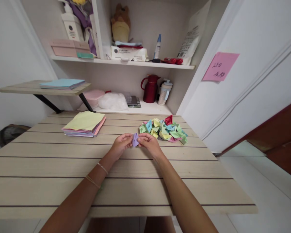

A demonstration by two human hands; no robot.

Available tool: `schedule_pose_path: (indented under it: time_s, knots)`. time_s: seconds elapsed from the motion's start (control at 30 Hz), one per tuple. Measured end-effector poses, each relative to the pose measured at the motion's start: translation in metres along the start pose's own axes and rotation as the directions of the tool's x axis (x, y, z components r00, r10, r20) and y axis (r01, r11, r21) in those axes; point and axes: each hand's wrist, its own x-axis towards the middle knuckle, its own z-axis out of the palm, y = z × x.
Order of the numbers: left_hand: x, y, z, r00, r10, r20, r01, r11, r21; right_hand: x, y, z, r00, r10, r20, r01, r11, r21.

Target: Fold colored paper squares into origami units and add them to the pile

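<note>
Between my two hands is a small piece of folded purple paper, held just above the middle of the table. My left hand pinches its left side, and my right hand pinches its right side. The paper shows a pointed, diamond-like outline with a crease down the middle. Just beyond my right hand lies a heap of folded paper boats in green, yellow, blue, pink and red. To the left, farther from my left hand, sits a stack of coloured paper sheets with yellow on top.
A raised wooden shelf at the left carries a pile of blue-topped paper. Behind the slatted table, a white cabinet holds a red jug, a pale tumbler and a cotton-like bundle. A pink note sticks to the right wall.
</note>
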Motion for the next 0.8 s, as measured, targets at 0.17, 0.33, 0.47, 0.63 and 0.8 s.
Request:
schedule_pose_path:
  time_s: [0.17, 0.33, 0.47, 0.63, 0.8]
  knots:
    - [-0.0005, -0.0006, 0.0011, 1.0, -0.013, -0.008, 0.013, 0.999, 0.049, 0.0012, 0.0001, -0.0017, 0.998, -0.055, -0.002, 0.055, 0.998, -0.039]
    - [-0.001, 0.0007, 0.0035, 0.999, -0.032, 0.01, 0.032, 0.999, 0.041, 0.0003, 0.0003, 0.0, 0.988, -0.153, -0.026, 0.142, 0.959, -0.247]
    - [-0.0001, 0.0028, 0.0034, 0.999, -0.014, 0.035, 0.015, 1.0, -0.022, -0.0013, -0.0021, 0.0012, 0.969, -0.245, -0.036, 0.209, 0.889, -0.408]
    - [0.0004, 0.0035, 0.0013, 0.997, 0.027, 0.068, -0.029, 0.999, 0.024, -0.0019, -0.0034, 0.0017, 0.958, -0.287, -0.031, 0.242, 0.858, -0.452]
    - [-0.0005, 0.002, 0.0031, 0.999, 0.047, 0.021, -0.049, 0.99, 0.129, 0.0011, -0.0018, 0.0003, 0.965, -0.252, -0.076, 0.224, 0.939, -0.26]
